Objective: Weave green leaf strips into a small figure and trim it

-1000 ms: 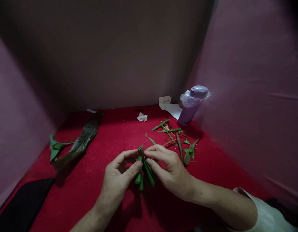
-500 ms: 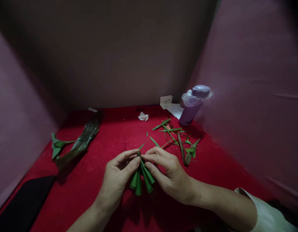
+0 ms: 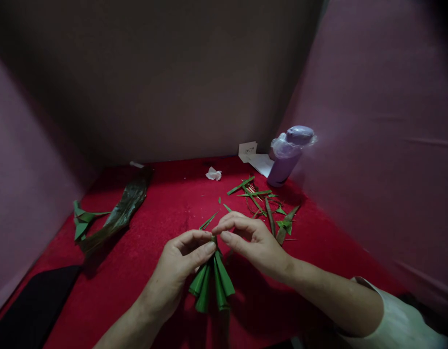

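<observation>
My left hand (image 3: 183, 257) pinches the narrow top of a bundle of folded green leaf strips (image 3: 210, 286) between thumb and forefinger. Below the pinch the strips fan out downward over the red table. My right hand (image 3: 255, 245) is curled at the right of the bundle's top, its fingertips against or very near that top. Whatever thin thing sits between those fingertips is too small to make out. Just beyond the hands lie thin green slivers (image 3: 208, 221).
Leaf scraps and strips (image 3: 253, 193) lie right of centre, near a purple cup (image 3: 284, 167) with plastic wrap, papers (image 3: 260, 164) and a crumpled tissue (image 3: 213, 173). At left are a long dark leaf (image 3: 127, 203), a folded green leaf (image 3: 84, 220) and a black flat object (image 3: 38, 305).
My right hand has lifted off the side of the strips and risen to the bundle's top. The strips now hang lower and spread wider. My left hand keeps its pinch.
</observation>
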Available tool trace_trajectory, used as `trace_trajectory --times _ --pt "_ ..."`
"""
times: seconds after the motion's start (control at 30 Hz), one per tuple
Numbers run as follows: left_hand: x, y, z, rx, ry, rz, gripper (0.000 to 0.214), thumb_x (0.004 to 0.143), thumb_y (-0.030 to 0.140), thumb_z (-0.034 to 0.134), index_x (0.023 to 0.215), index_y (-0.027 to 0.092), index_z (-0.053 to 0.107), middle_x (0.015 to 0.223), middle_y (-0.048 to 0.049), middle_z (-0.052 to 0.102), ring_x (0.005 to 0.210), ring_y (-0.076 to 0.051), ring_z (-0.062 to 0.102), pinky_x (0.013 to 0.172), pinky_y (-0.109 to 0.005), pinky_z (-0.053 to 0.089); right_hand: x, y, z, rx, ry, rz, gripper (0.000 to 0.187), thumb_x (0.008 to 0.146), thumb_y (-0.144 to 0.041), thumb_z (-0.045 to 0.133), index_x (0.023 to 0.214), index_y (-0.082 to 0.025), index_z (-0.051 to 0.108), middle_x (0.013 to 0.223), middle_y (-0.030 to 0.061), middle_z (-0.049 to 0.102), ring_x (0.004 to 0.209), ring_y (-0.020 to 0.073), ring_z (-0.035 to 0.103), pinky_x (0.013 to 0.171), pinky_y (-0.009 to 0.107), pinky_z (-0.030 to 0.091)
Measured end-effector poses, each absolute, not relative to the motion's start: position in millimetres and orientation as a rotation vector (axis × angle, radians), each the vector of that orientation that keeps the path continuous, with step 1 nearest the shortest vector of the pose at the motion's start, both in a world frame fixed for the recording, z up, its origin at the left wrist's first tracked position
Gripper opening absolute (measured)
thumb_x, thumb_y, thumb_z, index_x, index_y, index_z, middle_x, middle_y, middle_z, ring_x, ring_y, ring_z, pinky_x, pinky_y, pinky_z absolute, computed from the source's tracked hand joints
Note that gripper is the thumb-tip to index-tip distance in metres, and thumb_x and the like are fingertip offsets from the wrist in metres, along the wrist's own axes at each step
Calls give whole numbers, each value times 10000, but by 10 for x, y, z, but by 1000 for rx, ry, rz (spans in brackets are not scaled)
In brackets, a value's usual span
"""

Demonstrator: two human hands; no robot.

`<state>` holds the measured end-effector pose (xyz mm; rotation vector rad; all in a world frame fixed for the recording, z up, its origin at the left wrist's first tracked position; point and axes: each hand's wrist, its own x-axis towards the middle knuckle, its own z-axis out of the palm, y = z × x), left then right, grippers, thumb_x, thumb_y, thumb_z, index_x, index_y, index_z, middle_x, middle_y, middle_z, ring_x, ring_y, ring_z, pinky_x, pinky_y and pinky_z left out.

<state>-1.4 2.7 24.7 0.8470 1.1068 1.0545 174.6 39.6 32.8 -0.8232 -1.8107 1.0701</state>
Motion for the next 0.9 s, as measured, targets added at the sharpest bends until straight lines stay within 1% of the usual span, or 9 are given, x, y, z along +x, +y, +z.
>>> trace_trajectory --times 0.1,0.2,0.27,0.37,0.43,0.53,0.6,0.73,0.9 --pt "-15 21 251 851 1101 989 236 674 317 780 853 177 715 710 -11 647 602 -100 569 559 -204 444 1762 441 333 -808 -1772 1300 138 859 -295 598 902 -188 674 893 37 617 852 156 574 754 300 470" --pt "-8 20 262 850 1078 933 222 673 313 781 827 166 717 718 -17 652 615 -103 581 568 -201 447 1758 444 311 -795 -1673 1504 205 796 -367 675 879 -180 663 910 31 592 847 149 567 744 286 466" --pt "-4 19 270 846 1064 908 221 670 303 784 830 165 719 731 -19 659 620 -102 589 562 -194 448 1744 438 292 -768 -1556 1671 244 741 -378 730 838 -171 646 865 13 574 785 129 556 703 264 459" --pt "-6 15 291 804 1041 876 212 662 278 790 816 154 716 688 -12 647 573 -90 579 527 -180 444 1731 447 264 -715 -1369 1888 277 686 -361 783 791 -163 621 806 -8 568 717 104 540 678 240 445" --pt "-12 12 313 738 1009 846 209 656 259 792 813 148 711 660 -10 636 539 -88 576 502 -178 445 1740 469 248 -664 -1313 1970 289 673 -363 795 794 -158 630 826 -1 584 736 102 551 708 236 447" --pt "-27 11 345 634 935 801 224 640 252 795 809 138 704 613 -12 613 490 -92 563 465 -185 445 1769 508 228 -575 -1331 2080 333 646 -362 815 861 -163 656 899 19 603 789 117 572 748 250 461" --pt "-38 11 358 586 896 794 226 626 256 800 788 135 700 578 -7 594 459 -91 547 446 -188 445 1782 522 223 -541 -1333 2114 335 633 -336 825 873 -173 658 925 23 602 818 129 576 770 268 470" --pt "-50 3 359 562 885 787 197 634 248 790 774 145 697 568 -5 590 455 -96 555 454 -196 462 1775 515 238 -507 -1299 2057 244 663 -305 805 801 -168 657 969 26 595 864 128 572 820 275 457" --pt "-28 6 365 580 884 760 178 659 245 774 785 147 696 574 -5 591 468 -94 566 468 -192 465 1757 487 274 -522 -1281 2003 170 702 -263 777 737 -148 656 975 19 573 827 101 566 780 244 451"
